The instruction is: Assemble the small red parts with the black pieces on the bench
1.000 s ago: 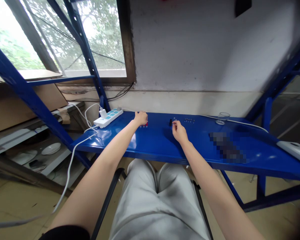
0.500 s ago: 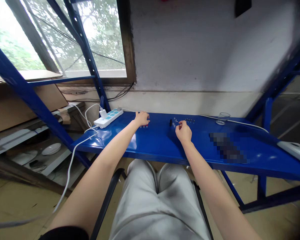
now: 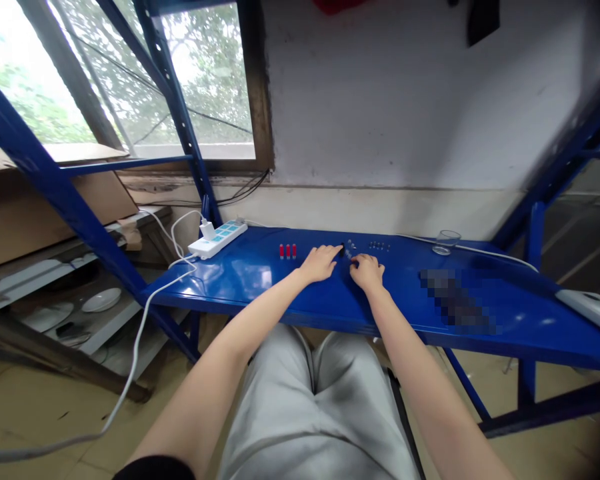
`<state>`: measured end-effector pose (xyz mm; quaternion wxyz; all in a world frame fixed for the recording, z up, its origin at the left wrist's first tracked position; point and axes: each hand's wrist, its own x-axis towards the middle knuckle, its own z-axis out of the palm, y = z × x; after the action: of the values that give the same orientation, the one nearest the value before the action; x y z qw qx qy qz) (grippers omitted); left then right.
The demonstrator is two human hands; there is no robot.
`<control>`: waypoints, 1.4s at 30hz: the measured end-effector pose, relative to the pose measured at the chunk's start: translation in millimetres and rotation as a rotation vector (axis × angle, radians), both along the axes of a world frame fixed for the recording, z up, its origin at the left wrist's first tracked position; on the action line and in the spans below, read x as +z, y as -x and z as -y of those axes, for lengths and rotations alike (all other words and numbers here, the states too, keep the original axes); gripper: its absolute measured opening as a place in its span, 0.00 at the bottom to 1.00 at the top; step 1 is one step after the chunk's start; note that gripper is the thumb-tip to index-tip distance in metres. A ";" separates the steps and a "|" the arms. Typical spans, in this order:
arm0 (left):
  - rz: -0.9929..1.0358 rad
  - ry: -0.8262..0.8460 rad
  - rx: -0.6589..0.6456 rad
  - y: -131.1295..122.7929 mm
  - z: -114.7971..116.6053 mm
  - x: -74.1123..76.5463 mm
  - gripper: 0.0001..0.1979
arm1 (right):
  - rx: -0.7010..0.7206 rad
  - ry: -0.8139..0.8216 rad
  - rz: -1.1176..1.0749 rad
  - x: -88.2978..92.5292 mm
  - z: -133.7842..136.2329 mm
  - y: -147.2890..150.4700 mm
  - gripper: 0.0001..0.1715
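Observation:
My left hand reaches over the middle of the blue table, palm down, fingers stretched out. Its fingertips are at a small black piece, perhaps touching it. Close by on the right, my right hand has its fingers curled together beside some small clear pieces; whatever is between its fingertips is hidden. Three small red cylinders with pale ends stand in a row left of my left hand. Beyond my right hand lie several tiny metallic pieces.
A white power strip with a plugged-in charger sits at the table's left end. Toward the right are a clear glass, a blurred-out dark object and a white device. Blue rack posts frame the table; a wall stands behind.
My left hand has left the red cylinders and moved right to the black piece, uncovering the cylinders. My right hand has dropped slightly toward me, staying by the clear pieces.

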<state>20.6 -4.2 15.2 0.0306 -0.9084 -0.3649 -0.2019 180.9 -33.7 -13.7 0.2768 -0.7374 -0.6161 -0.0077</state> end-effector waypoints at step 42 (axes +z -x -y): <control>0.953 0.216 0.296 -10.6 9.0 -34.7 0.03 | 0.125 0.254 0.110 -8.9 -13.5 4.4 0.32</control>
<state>31.2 -13.1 -19.6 -0.2048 -0.6520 -0.4820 -0.5484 176.5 -20.2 -22.6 0.1472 -0.7251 -0.6711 0.0469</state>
